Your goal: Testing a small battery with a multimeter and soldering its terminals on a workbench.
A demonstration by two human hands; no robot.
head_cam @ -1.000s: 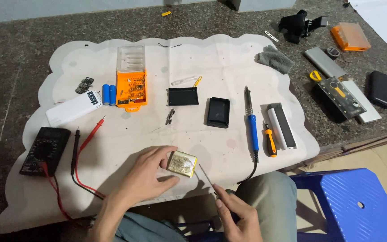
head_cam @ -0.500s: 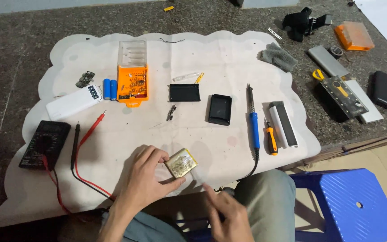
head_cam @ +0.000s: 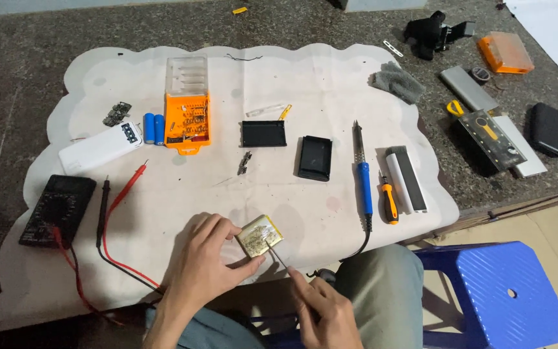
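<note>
My left hand [head_cam: 206,267] pinches a small flat golden battery pack [head_cam: 259,236] by its left edge, holding it tilted just above the white mat [head_cam: 330,71] near the front edge. My right hand [head_cam: 321,310] grips a thin metal tool [head_cam: 277,256] whose tip touches the pack's lower right corner. Both hands are over my lap at the mat's front.
On the mat lie a black multimeter [head_cam: 56,208] with red and black probes [head_cam: 114,200], a white power bank shell [head_cam: 100,148], two blue cells [head_cam: 154,128], an orange bit case [head_cam: 187,110], black covers [head_cam: 314,157], a blue soldering iron [head_cam: 362,174] and an orange screwdriver [head_cam: 389,200]. A blue stool [head_cam: 495,294] stands at the right.
My right hand has come up from my lap and brought the thin tool's tip to the pack. My left hand keeps hold of the pack, shifted slightly.
</note>
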